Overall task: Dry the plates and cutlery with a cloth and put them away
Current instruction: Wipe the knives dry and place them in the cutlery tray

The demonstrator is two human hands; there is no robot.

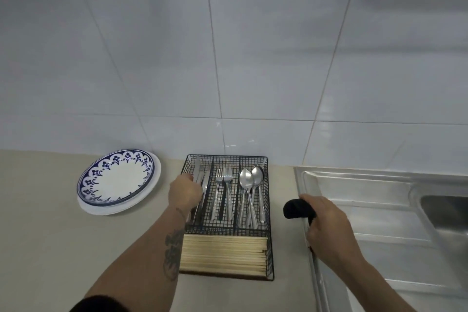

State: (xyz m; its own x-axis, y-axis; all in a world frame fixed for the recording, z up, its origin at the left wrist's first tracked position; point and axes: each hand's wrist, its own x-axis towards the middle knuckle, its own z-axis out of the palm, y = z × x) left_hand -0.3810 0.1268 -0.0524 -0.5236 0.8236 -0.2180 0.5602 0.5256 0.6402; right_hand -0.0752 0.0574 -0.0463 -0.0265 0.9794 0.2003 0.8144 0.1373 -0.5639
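From the head camera, the left hand (pixel 184 194) reaches into the left compartment of a black wire cutlery basket (pixel 269 213) on the table (pixel 50 235), fingers closed around the knives (pixel 200 180). Forks (pixel 225 185) lie in the middle compartment, spoons (pixel 250 185) in the right. The right hand (pixel 329 225) grips a dark cloth (pixel 296 209) beside the steel sink (pixel 367 210). Stacked plates (pixel 119 181) sit left of the basket.

Steel sink (pixel 385 213) rt, wood chopsticks (pixel 222 254), tiled wall (pixel 228 45).
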